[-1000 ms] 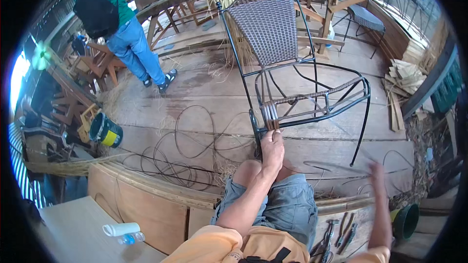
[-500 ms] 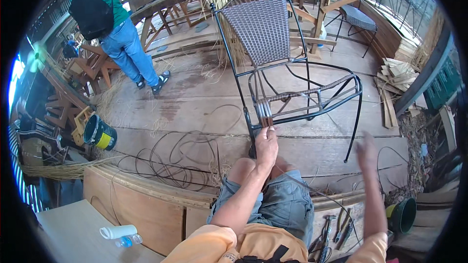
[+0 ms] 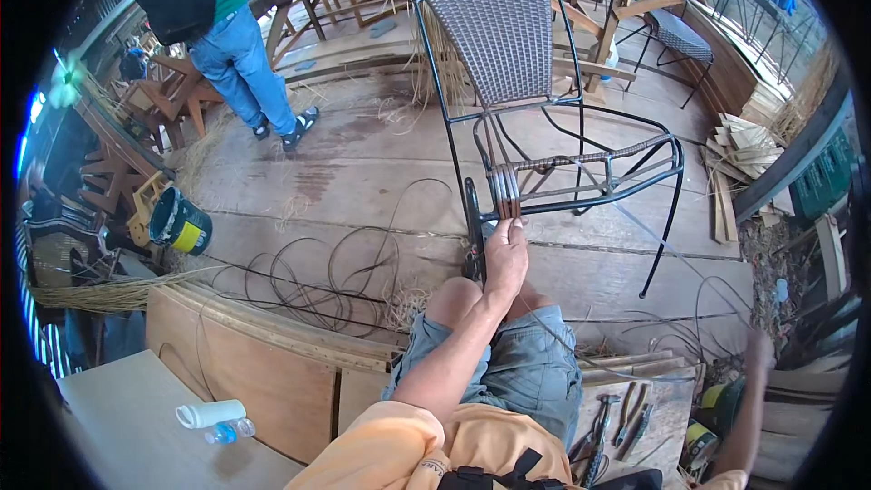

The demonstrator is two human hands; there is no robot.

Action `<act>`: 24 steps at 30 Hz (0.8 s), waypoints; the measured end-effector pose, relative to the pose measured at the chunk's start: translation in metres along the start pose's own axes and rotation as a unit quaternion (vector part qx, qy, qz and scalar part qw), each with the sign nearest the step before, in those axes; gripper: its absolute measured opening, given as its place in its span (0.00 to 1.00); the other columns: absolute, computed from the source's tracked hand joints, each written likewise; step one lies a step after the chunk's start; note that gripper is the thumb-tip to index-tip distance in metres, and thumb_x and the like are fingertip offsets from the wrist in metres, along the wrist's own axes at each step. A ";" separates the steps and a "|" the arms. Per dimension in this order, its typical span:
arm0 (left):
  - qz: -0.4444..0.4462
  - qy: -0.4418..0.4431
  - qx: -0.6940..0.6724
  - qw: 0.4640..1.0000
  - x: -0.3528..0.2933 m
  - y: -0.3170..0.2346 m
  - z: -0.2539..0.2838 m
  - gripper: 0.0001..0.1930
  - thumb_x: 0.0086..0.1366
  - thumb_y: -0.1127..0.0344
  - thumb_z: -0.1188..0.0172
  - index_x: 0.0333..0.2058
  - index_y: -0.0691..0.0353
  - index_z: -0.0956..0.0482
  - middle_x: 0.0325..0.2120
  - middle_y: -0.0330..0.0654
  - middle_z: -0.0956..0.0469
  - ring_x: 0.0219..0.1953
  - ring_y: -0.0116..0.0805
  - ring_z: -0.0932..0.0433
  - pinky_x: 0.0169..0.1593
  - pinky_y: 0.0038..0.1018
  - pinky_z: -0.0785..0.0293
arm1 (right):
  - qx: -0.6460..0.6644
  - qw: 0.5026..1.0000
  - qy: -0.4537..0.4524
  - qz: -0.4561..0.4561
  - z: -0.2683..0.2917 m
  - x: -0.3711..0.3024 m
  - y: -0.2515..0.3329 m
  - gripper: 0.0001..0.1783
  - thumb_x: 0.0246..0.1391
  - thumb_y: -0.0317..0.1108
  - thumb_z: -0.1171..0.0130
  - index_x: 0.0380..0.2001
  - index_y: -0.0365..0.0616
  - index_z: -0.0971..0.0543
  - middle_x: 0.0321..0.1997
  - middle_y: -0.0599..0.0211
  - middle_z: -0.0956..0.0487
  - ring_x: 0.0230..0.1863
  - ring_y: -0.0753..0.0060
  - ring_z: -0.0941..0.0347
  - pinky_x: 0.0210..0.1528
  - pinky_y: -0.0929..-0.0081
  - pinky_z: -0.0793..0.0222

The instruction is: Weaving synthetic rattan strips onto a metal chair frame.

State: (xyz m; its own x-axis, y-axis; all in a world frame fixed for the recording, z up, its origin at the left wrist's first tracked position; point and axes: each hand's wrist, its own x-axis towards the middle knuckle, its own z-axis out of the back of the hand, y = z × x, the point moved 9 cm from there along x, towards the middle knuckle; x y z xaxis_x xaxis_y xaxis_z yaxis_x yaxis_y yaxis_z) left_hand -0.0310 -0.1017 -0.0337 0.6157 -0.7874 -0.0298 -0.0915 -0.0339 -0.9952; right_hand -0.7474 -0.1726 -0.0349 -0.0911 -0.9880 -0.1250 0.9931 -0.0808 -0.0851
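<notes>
In front of me stands a black metal chair frame [image 3: 470,209] with a woven grey-brown back [image 3: 504,45] and a partly wrapped open seat. Flat brown weaving strands [image 3: 504,189] run side by side over the seat's near left corner. My left hand [image 3: 505,259] is closed there, thumb and fingers pinching the strands at the front rail. Far out to the right, my right hand [image 3: 760,349] is blurred but looks closed. A long thin strand [image 3: 667,245] stretches from the seat toward it.
Loose strand coils [image 3: 313,277] lie on the board floor at left. A pail [image 3: 181,222] stands beyond them. Hand tools [image 3: 603,426] rest on the bench at my right. On the left panel are a white tumbler [image 3: 209,413] and a small bottle. A person [image 3: 231,45] stands far left.
My right hand has swung outward to the right and lower, and a strand now stretches toward it from the seat. My left hand stays at the seat corner. The view has shifted slightly.
</notes>
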 end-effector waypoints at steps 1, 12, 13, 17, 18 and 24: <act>-0.001 0.002 -0.005 1.000 -0.001 -0.001 0.001 0.13 0.66 0.65 0.56 0.37 0.68 0.25 0.14 0.34 0.37 0.18 0.22 0.39 0.25 0.24 0.40 | -0.032 0.989 -0.044 -0.140 0.041 -0.045 -0.077 0.18 0.51 0.29 0.54 0.45 0.48 0.24 0.42 0.49 0.26 0.38 0.47 0.28 0.41 0.53 0.35; 0.030 0.028 -0.033 0.999 -0.002 -0.002 -0.004 0.14 0.67 0.64 0.57 0.38 0.66 0.24 0.15 0.28 0.39 0.17 0.18 0.43 0.22 0.21 0.44 | 0.171 0.879 -0.331 0.297 0.077 0.006 0.321 0.31 0.40 0.23 0.41 0.53 0.38 0.34 0.50 0.49 0.30 0.52 0.46 0.37 0.55 0.61 0.40; 0.010 0.020 -0.005 1.000 0.000 -0.002 0.000 0.14 0.67 0.64 0.57 0.39 0.66 0.24 0.15 0.28 0.39 0.17 0.18 0.43 0.22 0.21 0.45 | 0.227 0.872 -0.330 0.281 0.083 0.008 0.380 0.33 0.41 0.25 0.39 0.54 0.38 0.35 0.53 0.49 0.32 0.55 0.47 0.39 0.58 0.60 0.42; 0.000 0.017 0.012 1.000 -0.003 -0.004 -0.008 0.14 0.67 0.65 0.58 0.39 0.67 0.25 0.16 0.32 0.36 0.20 0.21 0.40 0.26 0.22 0.40 | 0.355 0.865 -0.232 0.268 0.099 0.002 0.500 0.30 0.50 0.40 0.42 0.50 0.32 0.35 0.48 0.46 0.29 0.49 0.50 0.34 0.52 0.62 0.38; 0.012 0.027 0.019 0.999 -0.003 -0.002 -0.012 0.15 0.67 0.65 0.58 0.39 0.67 0.25 0.17 0.34 0.34 0.20 0.22 0.38 0.28 0.23 0.38 | 0.481 0.838 -0.083 0.246 0.088 0.003 0.507 0.26 0.52 0.41 0.44 0.48 0.33 0.33 0.41 0.52 0.27 0.43 0.57 0.31 0.47 0.66 0.36; -0.015 -0.002 0.006 1.000 0.000 -0.003 0.010 0.11 0.66 0.65 0.54 0.38 0.64 0.25 0.17 0.27 0.40 0.18 0.16 0.45 0.20 0.16 0.51 | 0.617 0.751 0.169 0.163 0.036 -0.055 0.417 0.14 0.58 0.38 0.53 0.42 0.42 0.25 0.19 0.81 0.37 0.19 0.88 0.43 0.18 0.86 0.48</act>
State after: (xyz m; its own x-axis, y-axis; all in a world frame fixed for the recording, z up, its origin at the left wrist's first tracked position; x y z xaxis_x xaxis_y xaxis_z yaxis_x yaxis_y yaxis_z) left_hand -0.0225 -0.0954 -0.0313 0.6208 -0.7840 -0.0007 -0.0641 -0.0499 -0.9967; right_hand -0.3254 -0.1565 -0.0282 0.3648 -0.9090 -0.2016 0.2609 -0.1081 0.9593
